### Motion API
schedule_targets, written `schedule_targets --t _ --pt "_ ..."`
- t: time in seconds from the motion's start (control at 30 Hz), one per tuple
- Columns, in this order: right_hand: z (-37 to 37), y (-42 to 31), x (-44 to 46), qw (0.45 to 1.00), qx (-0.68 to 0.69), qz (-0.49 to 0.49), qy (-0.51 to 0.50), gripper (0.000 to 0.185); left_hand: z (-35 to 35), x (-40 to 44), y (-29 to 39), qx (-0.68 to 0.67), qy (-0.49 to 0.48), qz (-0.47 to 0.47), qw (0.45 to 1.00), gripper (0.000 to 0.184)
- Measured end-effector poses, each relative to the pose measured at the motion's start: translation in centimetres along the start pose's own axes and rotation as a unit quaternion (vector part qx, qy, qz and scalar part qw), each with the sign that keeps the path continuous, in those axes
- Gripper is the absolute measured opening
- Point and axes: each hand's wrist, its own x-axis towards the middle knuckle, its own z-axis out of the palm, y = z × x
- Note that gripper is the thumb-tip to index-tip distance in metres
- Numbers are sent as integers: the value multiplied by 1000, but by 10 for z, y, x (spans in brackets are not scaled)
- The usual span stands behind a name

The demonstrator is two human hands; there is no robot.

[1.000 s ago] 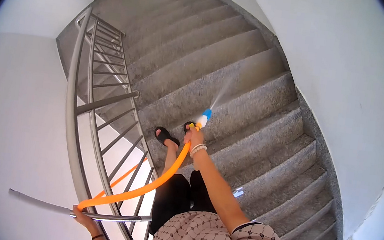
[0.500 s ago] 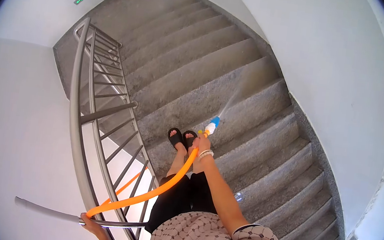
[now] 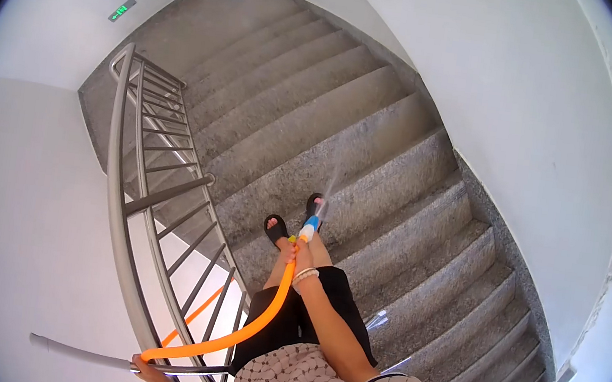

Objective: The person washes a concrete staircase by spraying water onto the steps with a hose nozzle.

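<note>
My right hand (image 3: 301, 257) is closed round the orange hose (image 3: 275, 305), just behind its white and blue spray nozzle (image 3: 310, 226). A thin jet of water (image 3: 331, 183) leaves the nozzle and lands on the grey stone steps (image 3: 358, 140). At the lower left, my left hand (image 3: 152, 377) grips the same hose beside the railing. A pole with a grey end section (image 3: 76, 349) and a shiny tube passes at that hand. Whether the fingers also hold it, I cannot tell.
The metal railing (image 3: 123, 184) runs along the left of the stairs, and the hose hangs beyond its bars. A white wall (image 3: 530, 104) borders the right. My feet in black slippers (image 3: 275, 228) stand on the steps. A green lit sign (image 3: 121, 10) is on the far wall.
My right hand and the nozzle have moved back toward my body and left, and the jet has shifted left. My feet are now farther apart, one forward. Left hand still grips the hose.
</note>
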Motion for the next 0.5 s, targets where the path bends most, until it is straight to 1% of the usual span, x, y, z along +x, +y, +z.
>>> schedule_targets --t 0.03,0.07,0.1,0.13,0.17,0.23,0.37,0.4,0.43,0.47,0.5 --pt "-2 -1 1 1000 6 -1 16 20 1 2 -2 3 -1 2 1000 26" --pt "-3 -5 1 1000 8 1 18 20 3 0 -1 5 5 25 1000 26" --pt "-2 -11 2 999 6 -10 48 19 5 -3 1 6 11 48 999 27" --pt "0 -15 3 997 4 -21 77 18 7 -5 3 8 11 49 999 27" --pt "-2 -19 6 997 6 -20 77 18 12 -12 10 15 17 52 998 27" --pt "-2 -32 12 995 -26 -69 74 17 20 -17 16 22 19 59 998 28" --pt "10 -48 17 993 18 -88 70 16 15 -13 12 6 22 62 998 29" --pt "12 -50 18 993 2 -93 77 15 13 -10 10 9 19 51 998 29" --pt "11 -51 17 991 -16 -96 86 15 11 -6 4 15 21 59 998 28" --pt "9 -52 16 991 -13 -97 89 15 16 -17 14 17 18 60 998 28" --pt "8 -53 16 991 -18 -100 82 15 26 -40 32 47 5 80 996 28"
